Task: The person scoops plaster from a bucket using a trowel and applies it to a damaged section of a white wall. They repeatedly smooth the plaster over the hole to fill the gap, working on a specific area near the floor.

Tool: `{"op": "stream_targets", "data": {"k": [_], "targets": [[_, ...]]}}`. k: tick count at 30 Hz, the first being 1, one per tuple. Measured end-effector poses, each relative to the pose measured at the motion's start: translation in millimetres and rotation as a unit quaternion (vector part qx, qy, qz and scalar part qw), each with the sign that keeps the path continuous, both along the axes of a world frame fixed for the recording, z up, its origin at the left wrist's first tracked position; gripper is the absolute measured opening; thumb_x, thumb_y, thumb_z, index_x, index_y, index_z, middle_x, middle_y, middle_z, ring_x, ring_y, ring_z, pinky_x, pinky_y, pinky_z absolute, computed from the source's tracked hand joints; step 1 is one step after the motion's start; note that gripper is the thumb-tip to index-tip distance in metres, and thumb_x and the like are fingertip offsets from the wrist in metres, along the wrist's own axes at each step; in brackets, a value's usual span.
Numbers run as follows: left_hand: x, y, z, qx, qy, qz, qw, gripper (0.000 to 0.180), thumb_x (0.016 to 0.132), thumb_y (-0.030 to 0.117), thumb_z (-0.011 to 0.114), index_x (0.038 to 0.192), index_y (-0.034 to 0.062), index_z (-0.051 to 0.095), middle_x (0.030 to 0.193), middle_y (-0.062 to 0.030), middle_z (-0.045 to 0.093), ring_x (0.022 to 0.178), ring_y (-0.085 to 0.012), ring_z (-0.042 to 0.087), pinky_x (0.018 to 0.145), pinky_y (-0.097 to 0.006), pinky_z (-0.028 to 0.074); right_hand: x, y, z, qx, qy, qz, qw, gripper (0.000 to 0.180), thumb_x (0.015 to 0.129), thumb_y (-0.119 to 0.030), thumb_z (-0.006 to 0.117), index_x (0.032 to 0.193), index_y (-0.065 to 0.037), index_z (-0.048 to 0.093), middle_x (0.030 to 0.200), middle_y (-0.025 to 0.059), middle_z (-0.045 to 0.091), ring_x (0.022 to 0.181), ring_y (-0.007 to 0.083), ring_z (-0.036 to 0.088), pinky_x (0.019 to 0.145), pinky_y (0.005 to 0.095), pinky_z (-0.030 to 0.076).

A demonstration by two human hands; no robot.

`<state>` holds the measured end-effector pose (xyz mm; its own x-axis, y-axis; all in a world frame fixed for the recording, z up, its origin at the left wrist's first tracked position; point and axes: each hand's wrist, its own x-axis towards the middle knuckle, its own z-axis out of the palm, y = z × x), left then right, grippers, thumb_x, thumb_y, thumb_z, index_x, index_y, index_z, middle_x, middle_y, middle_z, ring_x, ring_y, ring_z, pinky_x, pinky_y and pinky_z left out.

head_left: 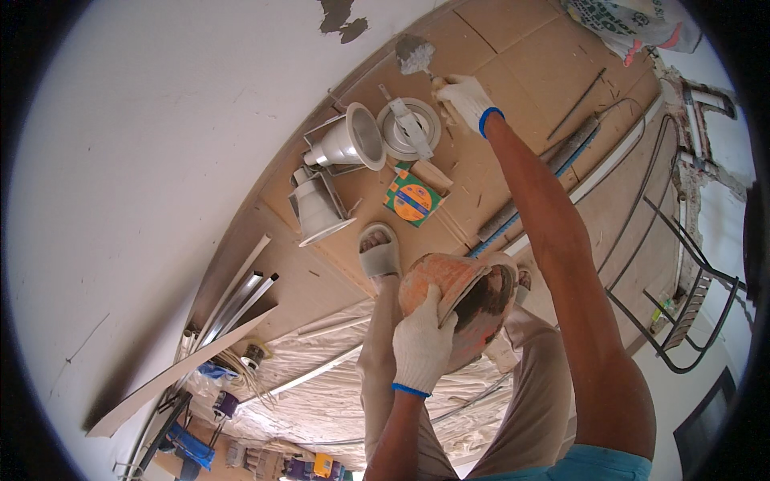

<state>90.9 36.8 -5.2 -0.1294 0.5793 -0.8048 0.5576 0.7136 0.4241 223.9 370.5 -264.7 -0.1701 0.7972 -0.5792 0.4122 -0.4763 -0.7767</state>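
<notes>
My left hand, in a white knit glove with a blue cuff, grips an orange mortar bowl by its side. The bowl is tilted, and a dark grey residue coats its inside. My right hand, gloved the same way, is stretched out far ahead and closed around the handle of a trowel. Grey mortar lies on the trowel's blade, which is close to the foot of the white wall. Grey patches mark that wall above the blade.
White downlight fittings lie on the cardboard-covered floor beside a green and orange box. Metal strips lean at the left. Grey rolls and a black metal frame are at the right. A sack lies at the far right.
</notes>
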Motion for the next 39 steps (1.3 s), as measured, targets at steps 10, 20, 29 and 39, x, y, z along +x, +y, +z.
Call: {"op": "stream_targets", "data": {"k": [10, 20, 29, 39], "targets": [[-7, 7, 2, -0.008, 0.001, -0.002, 1.0, 0.061, 0.092, 0.029, 0.072, 0.146, 0.0026, 0.059, 0.097, -0.0302, 0.072, 0.093, -0.0445, 0.073, 0.078, -0.049, 0.057, -12, 9, 13, -0.039, 0.008, -0.016, 0.999, 0.029, 0.086, -0.022, 0.074, 0.106, -0.001, 0.073, 0.085, 0.008, 0.071, 0.073, 0.0175, 0.064, 0.068, 0.0347, 0.053], [-10, 9, 1, -0.004, 0.002, -0.006, 1.0, 0.059, 0.092, 0.028, 0.073, 0.144, 0.0028, 0.06, 0.095, -0.0297, 0.072, 0.091, -0.0449, 0.073, 0.077, -0.049, 0.057, -17, 14, 0, -0.032, 0.019, 0.012, 0.999, 0.035, 0.085, -0.028, 0.073, 0.108, -0.002, 0.075, 0.088, 0.0104, 0.073, 0.076, 0.0198, 0.066, 0.072, 0.0368, 0.055], [-9, 14, 0, -0.001, -0.008, -0.014, 1.0, 0.059, 0.093, 0.028, 0.072, 0.145, 0.0033, 0.059, 0.096, -0.0297, 0.072, 0.093, -0.0463, 0.073, 0.078, -0.05, 0.058, -1, 36, -15, 0.087, -0.001, 0.12, 0.989, 0.028, 0.088, -0.03, 0.076, 0.097, -0.003, 0.076, 0.087, 0.0112, 0.074, 0.075, 0.0196, 0.067, 0.068, 0.0376, 0.053], [-14, 13, -1, -0.009, -0.005, -0.004, 1.0, 0.062, 0.092, 0.027, 0.072, 0.147, 0.0039, 0.057, 0.098, -0.0303, 0.073, 0.095, -0.0459, 0.073, 0.08, -0.05, 0.058, -49, 44, 69, -0.064, 0.104, 0.021, 0.992, 0.03, 0.093, -0.031, 0.078, 0.088, -0.002, 0.072, 0.078, 0.0096, 0.071, 0.065, 0.0179, 0.066, 0.055, 0.0341, 0.051]]}}
